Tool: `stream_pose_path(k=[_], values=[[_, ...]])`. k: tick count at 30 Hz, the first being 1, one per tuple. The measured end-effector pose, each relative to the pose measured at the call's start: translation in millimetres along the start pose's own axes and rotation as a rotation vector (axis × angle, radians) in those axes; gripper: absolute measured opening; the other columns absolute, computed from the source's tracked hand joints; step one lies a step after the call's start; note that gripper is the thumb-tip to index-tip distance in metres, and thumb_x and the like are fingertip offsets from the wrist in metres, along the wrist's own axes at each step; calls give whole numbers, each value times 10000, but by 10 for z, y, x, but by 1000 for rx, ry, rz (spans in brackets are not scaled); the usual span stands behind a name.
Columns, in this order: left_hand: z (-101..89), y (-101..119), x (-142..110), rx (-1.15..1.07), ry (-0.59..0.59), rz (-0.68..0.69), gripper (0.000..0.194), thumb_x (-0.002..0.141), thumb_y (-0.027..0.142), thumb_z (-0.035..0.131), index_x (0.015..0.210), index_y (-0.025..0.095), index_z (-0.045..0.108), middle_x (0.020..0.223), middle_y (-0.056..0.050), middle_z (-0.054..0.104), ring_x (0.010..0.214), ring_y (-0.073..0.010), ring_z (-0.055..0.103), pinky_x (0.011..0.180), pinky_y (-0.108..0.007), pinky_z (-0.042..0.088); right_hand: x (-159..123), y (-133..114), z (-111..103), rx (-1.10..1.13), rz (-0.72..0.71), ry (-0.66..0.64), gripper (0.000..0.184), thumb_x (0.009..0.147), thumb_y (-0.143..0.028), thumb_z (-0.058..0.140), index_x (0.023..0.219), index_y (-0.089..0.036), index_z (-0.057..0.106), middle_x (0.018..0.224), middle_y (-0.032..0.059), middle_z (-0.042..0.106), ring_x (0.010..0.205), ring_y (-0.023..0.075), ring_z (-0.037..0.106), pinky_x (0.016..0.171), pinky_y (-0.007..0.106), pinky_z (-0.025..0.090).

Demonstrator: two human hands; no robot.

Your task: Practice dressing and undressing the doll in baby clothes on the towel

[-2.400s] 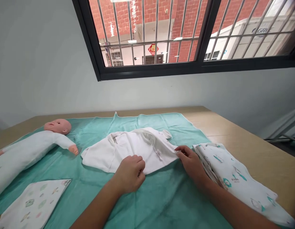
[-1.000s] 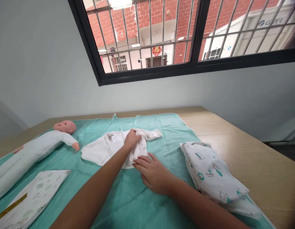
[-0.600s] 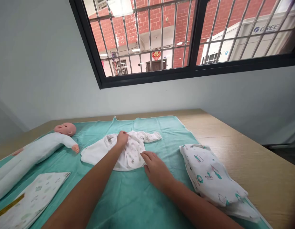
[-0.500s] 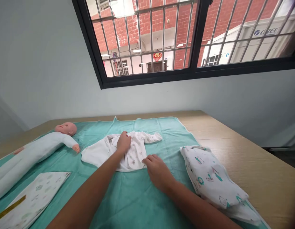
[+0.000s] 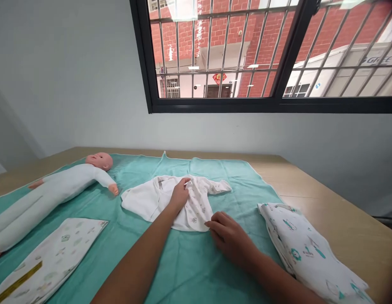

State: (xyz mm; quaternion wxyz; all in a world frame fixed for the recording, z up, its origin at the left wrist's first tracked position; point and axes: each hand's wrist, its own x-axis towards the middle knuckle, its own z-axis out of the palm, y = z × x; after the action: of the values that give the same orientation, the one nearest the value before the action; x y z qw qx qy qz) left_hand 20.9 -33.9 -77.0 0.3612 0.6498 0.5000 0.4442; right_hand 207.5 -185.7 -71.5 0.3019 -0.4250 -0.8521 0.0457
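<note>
A small white baby shirt [image 5: 196, 207] lies on a green cloth [image 5: 180, 270]. Its right half shows a small print, and one sleeve stretches out to the right; the left half looks plain. My left hand [image 5: 180, 195] rests on the middle of the shirt near the neckline, its fingers closed on the fabric edge there. At the lower right corner of the hem, my right hand [image 5: 227, 234] pinches the fabric between thumb and forefinger. The left forearm hides part of the lower hem.
A baby doll [image 5: 59, 188] in white lies at the left. In front of it is a folded printed cloth [image 5: 61, 253] with a yellow-brown strip [image 5: 18, 280] on it. Another folded printed cloth [image 5: 310, 249] sits at the right on the wooden table [image 5: 335, 223]. A barred window [image 5: 215, 103] is behind.
The shirt's right front flap, earlier drawn out to the right, now lies printed side up. My left hand has gone from the hem to near the neckline; my right hand moved inward to the hem corner.
</note>
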Motion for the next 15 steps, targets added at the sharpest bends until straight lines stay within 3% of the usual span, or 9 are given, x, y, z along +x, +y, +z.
stream_pose_path(k=[3, 6, 8, 11, 13, 15], values=[[20, -3, 29, 121, 48, 29, 510, 749, -30, 392, 1157, 174, 619, 1221, -80, 664, 1158, -198, 596, 1073, -368, 410, 101, 4, -7, 114, 281, -40, 295, 970, -294, 447, 793, -183, 656, 786, 35, 618, 743, 164, 564, 686, 287, 446], [22, -23, 44, 142, 63, 33, 507, 753, -31, 384, 1148, 175, 626, 1228, -83, 661, 1178, -204, 581, 1072, -365, 406, 349, 155, -94, 223, 534, -27, 297, 940, -372, 462, 829, -186, 664, 796, 21, 656, 730, 166, 597, 665, 275, 448], [16, -37, 47, 120, 64, 25, 505, 752, -25, 392, 1150, 177, 628, 1220, -78, 665, 1166, -203, 586, 1056, -353, 418, 575, 384, -191, 153, 592, -10, 254, 897, -377, 511, 941, -192, 680, 931, 38, 685, 815, 181, 621, 718, 282, 453], [3, -50, 49, 91, 62, 12, 503, 747, -19, 403, 1150, 175, 634, 1209, -77, 669, 1144, -200, 596, 1035, -331, 428, 886, 848, -304, -166, 732, 36, 306, 853, -377, 572, 1054, -169, 672, 1108, 101, 657, 904, 207, 613, 728, 283, 418], [-4, -57, 55, 83, 54, -1, 501, 747, -17, 411, 1156, 169, 635, 1191, -85, 677, 1117, -204, 608, 1013, -325, 438, 1010, 1127, -319, -224, 876, -26, 307, 850, -397, 576, 980, -139, 680, 1003, 107, 677, 847, 204, 614, 671, 270, 390], [-9, -69, 65, 78, 47, -13, 493, 747, -16, 420, 1148, 165, 641, 1155, -91, 690, 1074, -208, 623, 984, -325, 452, 1057, 1315, -292, -204, 891, -115, 269, 844, -389, 579, 811, -143, 680, 821, 71, 672, 754, 182, 597, 619, 255, 356]])
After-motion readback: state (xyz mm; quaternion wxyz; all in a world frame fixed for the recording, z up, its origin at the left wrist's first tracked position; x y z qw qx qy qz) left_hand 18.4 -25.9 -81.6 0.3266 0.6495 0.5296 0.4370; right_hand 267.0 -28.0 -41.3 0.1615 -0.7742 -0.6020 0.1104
